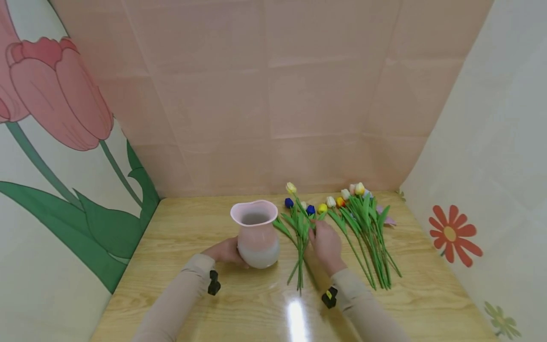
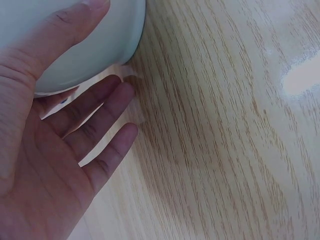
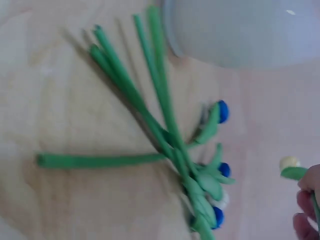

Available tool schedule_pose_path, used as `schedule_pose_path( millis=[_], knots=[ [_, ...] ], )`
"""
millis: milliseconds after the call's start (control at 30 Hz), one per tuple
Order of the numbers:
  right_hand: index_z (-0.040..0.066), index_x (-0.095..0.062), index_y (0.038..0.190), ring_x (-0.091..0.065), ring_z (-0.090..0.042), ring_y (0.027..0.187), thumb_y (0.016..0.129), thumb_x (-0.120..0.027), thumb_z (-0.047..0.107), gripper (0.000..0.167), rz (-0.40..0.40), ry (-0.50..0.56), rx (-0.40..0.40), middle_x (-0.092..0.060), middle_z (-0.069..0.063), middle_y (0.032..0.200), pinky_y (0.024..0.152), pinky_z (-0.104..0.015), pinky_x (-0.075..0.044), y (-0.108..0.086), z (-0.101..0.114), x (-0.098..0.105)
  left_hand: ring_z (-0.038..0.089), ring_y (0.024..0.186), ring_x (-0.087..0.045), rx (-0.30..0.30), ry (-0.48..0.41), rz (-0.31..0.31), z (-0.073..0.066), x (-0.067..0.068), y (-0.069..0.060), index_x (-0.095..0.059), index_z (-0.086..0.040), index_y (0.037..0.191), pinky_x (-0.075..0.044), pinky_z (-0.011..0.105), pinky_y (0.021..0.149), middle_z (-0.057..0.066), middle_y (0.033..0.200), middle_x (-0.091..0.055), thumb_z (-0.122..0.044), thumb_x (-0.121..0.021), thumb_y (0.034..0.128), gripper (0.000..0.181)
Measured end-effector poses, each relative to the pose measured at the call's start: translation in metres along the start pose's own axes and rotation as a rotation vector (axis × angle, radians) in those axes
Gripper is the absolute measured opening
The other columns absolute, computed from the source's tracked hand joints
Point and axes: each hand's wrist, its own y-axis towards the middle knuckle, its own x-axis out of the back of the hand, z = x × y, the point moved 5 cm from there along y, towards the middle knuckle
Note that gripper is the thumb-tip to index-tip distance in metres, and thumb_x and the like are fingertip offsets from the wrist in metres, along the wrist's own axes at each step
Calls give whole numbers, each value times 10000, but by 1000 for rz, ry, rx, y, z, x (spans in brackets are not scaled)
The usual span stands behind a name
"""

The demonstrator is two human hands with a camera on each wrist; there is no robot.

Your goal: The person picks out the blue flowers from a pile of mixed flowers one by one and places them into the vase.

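Observation:
A pink and grey vase (image 1: 258, 242) with a wavy rim stands left of the flowers. My left hand (image 1: 228, 251) holds its lower left side; in the left wrist view the thumb of that hand (image 2: 55, 160) lies on the pale vase wall (image 2: 95, 52), with several fingers spread loosely beneath. My right hand (image 1: 328, 244) pinches the green stem of a pale yellow tulip (image 1: 291, 188). At the right edge of the right wrist view, the fingers (image 3: 309, 192) grip this tulip (image 3: 289, 162). Under it lies a small bunch with green stems (image 3: 172, 135) and blue heads (image 3: 218, 216).
A larger bunch of artificial tulips (image 1: 369, 228), with white, orange and yellow heads, lies on the wooden table (image 1: 192, 218) to the right of my right hand. Behind the table hangs a pink backdrop (image 1: 213, 104); flower-printed sheets flank both sides.

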Motion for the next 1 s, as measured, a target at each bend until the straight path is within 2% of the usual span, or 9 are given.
schedule_pose_path(
  millis=[133,200,333,467,667,833,1000],
  knots=[
    [42,-705,1097,-593,-261,689,855,-729,125,257,-189,-33,141,-662,-103,862,591,-394,-513,7,-1,19,230,1229,-501,3,-7,4,-1,0,1,-396,-87,1444,-410,429,1037,89,1412,-503,-176,-887,684,909],
    [51,-705,1118,-586,-271,693,849,-731,111,276,-259,-52,179,-659,-104,870,597,-402,-507,10,-5,28,235,1232,-500,3,-10,1,-1,0,1,-398,-82,1442,-408,438,1041,95,1410,-504,-183,-888,684,908],
    [68,-694,1171,-600,-312,733,863,-707,82,309,-365,-67,198,-675,-129,908,616,-431,-496,15,-17,43,239,1258,-482,5,-20,3,0,0,1,-389,-93,1449,-391,450,1058,88,1424,-492,-192,-891,681,923],
    [82,-668,1225,-617,-342,834,864,-700,48,363,-417,-72,168,-682,-147,983,687,-463,-490,18,-36,53,248,1279,-462,6,-32,7,1,0,2,-381,-103,1454,-373,460,1071,87,1436,-476,-195,-893,679,934],
    [102,-654,1250,-611,-354,917,846,-711,22,416,-412,-96,96,-685,-143,1038,758,-492,-448,15,-70,52,257,1292,-453,19,-17,3,1,0,2,-375,-104,1456,-363,475,1081,91,1441,-471,-193,-892,680,937],
    [132,-631,1283,-598,-365,928,854,-701,45,443,-330,-132,30,-675,-142,1044,792,-523,-415,4,-96,38,253,1281,-460,23,-18,2,2,-1,2,-377,-99,1456,-376,466,1068,94,1437,-473,-178,-888,684,929],
    [139,-614,1297,-596,-396,901,870,-688,75,438,-258,-172,6,-667,-162,1024,781,-550,-415,-8,-111,23,252,1282,-460,13,-29,1,2,0,2,-375,-100,1456,-369,463,1076,94,1438,-472,-170,-891,678,936]
  ],
)
